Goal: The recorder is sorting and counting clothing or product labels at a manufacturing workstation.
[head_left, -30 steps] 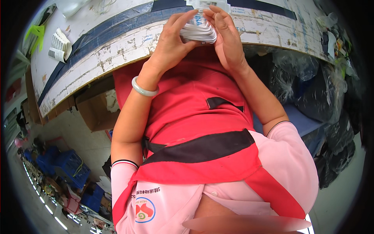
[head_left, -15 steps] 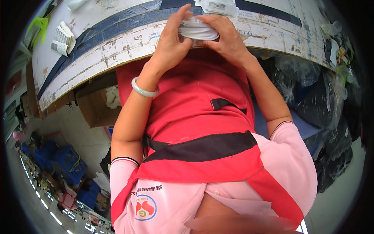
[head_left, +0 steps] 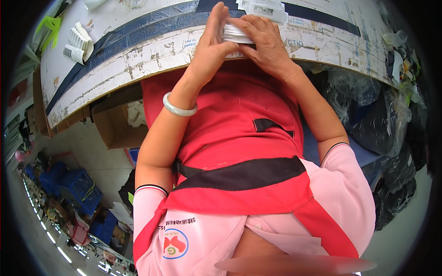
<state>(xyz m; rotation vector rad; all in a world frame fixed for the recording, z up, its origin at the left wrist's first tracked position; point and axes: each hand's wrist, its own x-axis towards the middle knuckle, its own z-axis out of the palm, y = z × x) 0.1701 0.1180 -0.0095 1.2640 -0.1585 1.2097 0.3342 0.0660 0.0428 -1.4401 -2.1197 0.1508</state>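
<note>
At the near edge of the worktable [head_left: 152, 64], a stack of thin white sheets [head_left: 237, 35], probably labels, sits between my two hands. My left hand [head_left: 212, 40] lies along its left side, fingers straight and pressed together, thumb at the near edge. From the right, my right hand [head_left: 265, 43] grips the stack with its fingers bent over the top and its thumb on the near side. The stack's far side is hidden. Just beyond my right hand lie white printed labels [head_left: 264, 9].
A fan-folded strip of printed labels [head_left: 78, 43] rests on the table's left. Dark blue tape [head_left: 154, 22] runs over the tabletop. Below the table are an open cardboard box [head_left: 110, 126] on the left and clear plastic bags [head_left: 354, 87] on the right. Blue crates [head_left: 76, 184] stand farther left.
The stack has shifted slightly right and its layers look straighter and more compact. My left hand has moved right with fingers straighter; my right fingers have come further over the top.
</note>
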